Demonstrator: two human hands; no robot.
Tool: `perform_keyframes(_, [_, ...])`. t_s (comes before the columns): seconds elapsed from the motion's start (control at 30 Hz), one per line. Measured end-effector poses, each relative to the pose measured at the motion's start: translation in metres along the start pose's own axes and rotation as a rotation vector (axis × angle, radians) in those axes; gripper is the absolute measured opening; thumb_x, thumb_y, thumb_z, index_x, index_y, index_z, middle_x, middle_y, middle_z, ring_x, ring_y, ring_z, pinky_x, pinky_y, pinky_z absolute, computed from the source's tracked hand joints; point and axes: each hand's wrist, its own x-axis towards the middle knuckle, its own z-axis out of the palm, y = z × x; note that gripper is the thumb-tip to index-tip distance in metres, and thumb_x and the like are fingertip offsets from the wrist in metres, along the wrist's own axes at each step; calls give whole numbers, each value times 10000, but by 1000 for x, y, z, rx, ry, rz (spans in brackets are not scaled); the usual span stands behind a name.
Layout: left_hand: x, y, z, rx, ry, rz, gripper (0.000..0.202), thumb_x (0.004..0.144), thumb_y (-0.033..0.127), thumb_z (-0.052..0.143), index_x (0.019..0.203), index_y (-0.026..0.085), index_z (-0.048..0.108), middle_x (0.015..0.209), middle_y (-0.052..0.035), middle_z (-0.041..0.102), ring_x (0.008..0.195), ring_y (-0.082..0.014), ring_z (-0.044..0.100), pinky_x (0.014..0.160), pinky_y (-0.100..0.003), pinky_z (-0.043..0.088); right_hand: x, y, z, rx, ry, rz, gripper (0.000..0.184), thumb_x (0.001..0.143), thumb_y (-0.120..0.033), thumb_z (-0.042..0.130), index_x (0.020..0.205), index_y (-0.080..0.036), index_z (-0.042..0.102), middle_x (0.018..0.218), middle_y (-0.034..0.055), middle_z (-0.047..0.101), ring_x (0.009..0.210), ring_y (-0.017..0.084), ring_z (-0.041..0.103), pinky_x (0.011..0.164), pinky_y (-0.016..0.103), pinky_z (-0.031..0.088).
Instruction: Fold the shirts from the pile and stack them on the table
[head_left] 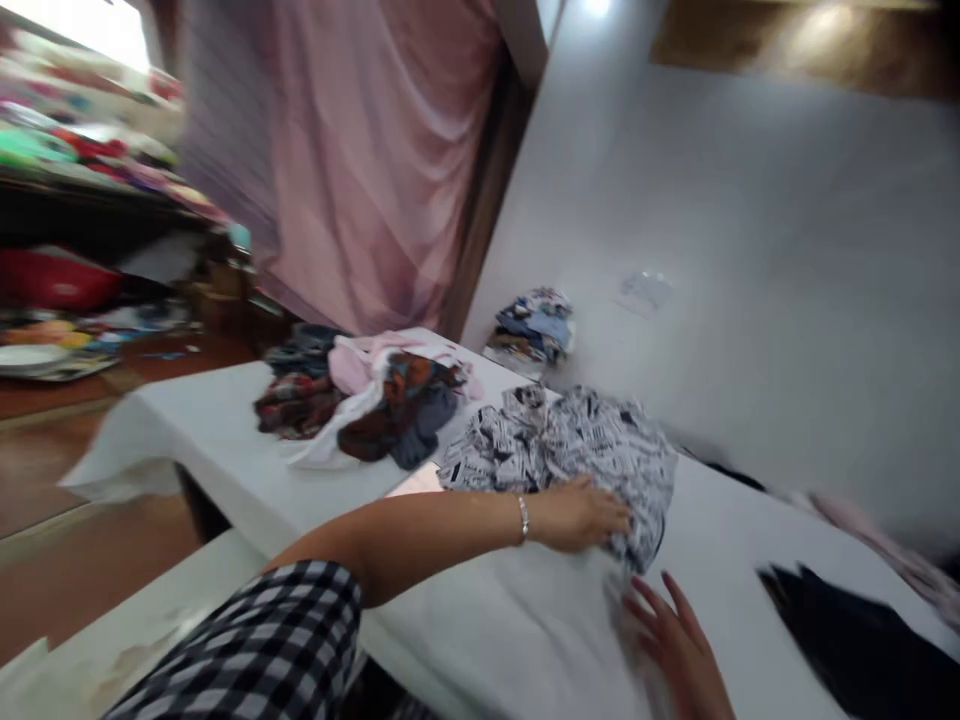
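Observation:
My left hand (583, 514), with a bracelet at the wrist and a checked sleeve on the arm, reaches across the white table (225, 430). Its fingers close on the near edge of a crumpled black-and-white patterned garment (600, 440). My right hand (671, 640) lies lower right, fingers spread flat on the tabletop just below that garment, holding nothing. The picture is smeared by motion.
A heap of mixed clothes (367, 395), pink, white, brown and dark, sits further left on the table. A small folded stack (534, 328) lies at the back by the grey wall. A black cloth (855, 630) lies at the right. Pink curtain and cluttered shelves stand behind.

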Motion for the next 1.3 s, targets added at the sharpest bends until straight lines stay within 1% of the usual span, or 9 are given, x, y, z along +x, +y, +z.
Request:
perform_keyframes(0.07, [-17, 30, 35, -173, -150, 87, 354, 765, 208, 621, 1045, 417, 677, 1337, 7, 588, 1271, -188, 514, 1159, -363, 291, 1, 6, -7, 173, 114, 66, 496, 784, -589, 553, 1206, -334, 600, 1191, 114, 635, 1034, 271, 664, 688, 373, 576])
perform_keyframes(0.17, [-45, 46, 53, -353, -258, 74, 309, 815, 278, 564, 1071, 398, 691, 1334, 11, 596, 1275, -208, 512, 1140, -393, 332, -1, 23, -26, 192, 194, 128, 491, 644, -510, 698, 1065, -258, 665, 990, 109, 706, 882, 286, 688, 595, 357, 568])
perform_keyframes(0.37, [-75, -9, 43, -144, -89, -209, 341, 888, 365, 439, 1075, 257, 703, 1293, -55, 632, 1232, -220, 545, 1085, -407, 392, -14, 42, -63, 61, 341, -29, 529, 660, -522, 686, 1064, -180, 680, 1044, 121, 713, 890, 267, 675, 630, 355, 562])
perform_keyframes(0.5, [-73, -43, 42, 39, 3, -501, 412, 863, 442, 450, 1150, 238, 665, 1352, -68, 586, 1240, -250, 541, 1064, -401, 415, -1, 19, -54, -174, 305, -304, 409, 812, -463, 573, 1098, -188, 674, 1139, 123, 683, 1038, 260, 635, 827, 389, 534])
perform_keyframes(0.6, [-60, -43, 55, 106, -35, -583, 486, 853, 467, 457, 1237, 211, 609, 1411, -92, 528, 1284, -265, 504, 1079, -396, 397, 17, -4, -31, -463, 198, -497, 388, 836, -391, 586, 1174, -208, 641, 1208, 113, 647, 1140, 262, 571, 943, 409, 462])
perform_keyframes(0.73, [-47, -34, 79, 155, -94, -580, 531, 838, 452, 477, 1287, 180, 563, 1397, -131, 533, 1269, -291, 509, 1047, -419, 416, 27, -19, -10, -717, 10, -484, 162, 841, -227, 591, 961, -228, 700, 894, 51, 700, 910, 212, 616, 854, 350, 454])
perform_keyframes(0.9, [-54, -44, 85, 218, -86, -534, 387, 824, 408, 480, 1107, 219, 663, 1313, -115, 600, 1238, -312, 512, 1008, -463, 421, -14, 6, -43, -512, 95, -650, 180, 894, -212, 510, 907, -221, 689, 885, 55, 675, 872, 187, 595, 806, 318, 460])
perform_keyframes(1.1, [-65, -39, 68, 220, -108, -508, 292, 854, 333, 388, 754, 218, 637, 920, -103, 690, 887, -278, 620, 808, -420, 461, -77, 55, -107, -459, 106, -398, 210, 851, -196, 499, 770, -242, 687, 737, 26, 658, 733, 183, 611, 673, 288, 473])
perform_keyframes(1.3, [-76, -17, 63, 255, -111, -571, 303, 845, 352, 377, 668, 226, 589, 827, -80, 671, 828, -275, 617, 786, -426, 431, -55, 21, -113, -345, 206, -338, 216, 885, -317, 508, 927, -229, 701, 938, 63, 707, 877, 206, 643, 738, 301, 513])
